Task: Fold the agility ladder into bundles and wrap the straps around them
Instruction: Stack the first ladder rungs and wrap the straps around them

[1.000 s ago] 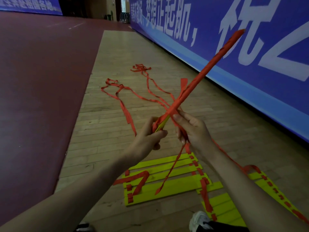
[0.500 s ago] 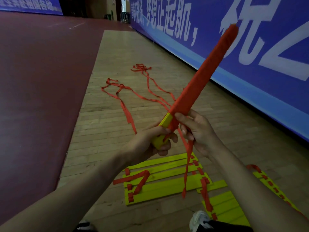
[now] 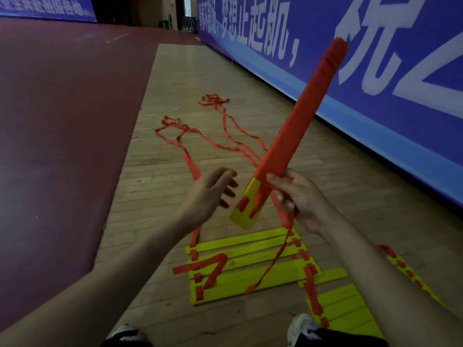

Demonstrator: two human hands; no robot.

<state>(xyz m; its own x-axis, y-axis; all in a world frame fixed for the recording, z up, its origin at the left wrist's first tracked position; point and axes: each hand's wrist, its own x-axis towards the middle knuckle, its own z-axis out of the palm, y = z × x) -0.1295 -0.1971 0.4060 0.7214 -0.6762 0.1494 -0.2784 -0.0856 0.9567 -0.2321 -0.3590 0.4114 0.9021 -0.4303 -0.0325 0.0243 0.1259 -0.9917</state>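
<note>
To my far left the dark red floor [image 3: 62, 146] runs wide. It meets the pale wooden strip [image 3: 175, 83] I am sitting on along one straight seam. Loose straps [image 3: 190, 161] trail in tangled orange loops over the wood ahead of me, and one runs back under my left forearm towards the yellow rungs [image 3: 245, 276] lying flat in a stack between my legs.

My left hand [image 3: 208, 194] hangs in the air with its fingers relaxed and slightly spread, holding nothing. Their tips are just beside the bare yellow end of the bundle [image 3: 295, 136], with a small gap between.

The bundle slants up and away to the right, wound in orange for most of its length. Its lower yellow end points down at the rungs. My right hand [image 3: 298, 199] grips it where the orange wrap stops, thumb laid across the front and fingers curled behind. A strap tail [image 3: 278, 256] comes out under that hand and dangles down over the rungs.

More yellow rungs [image 3: 343, 309] lie right of the stack, under my right forearm. My shoes [image 3: 300, 324] sit at the bottom edge.

On the right the blue banner [image 3: 375, 83] walls off the wooden strip, and the bundle's top end shows against it. The open wood lies ahead, past the straps.
</note>
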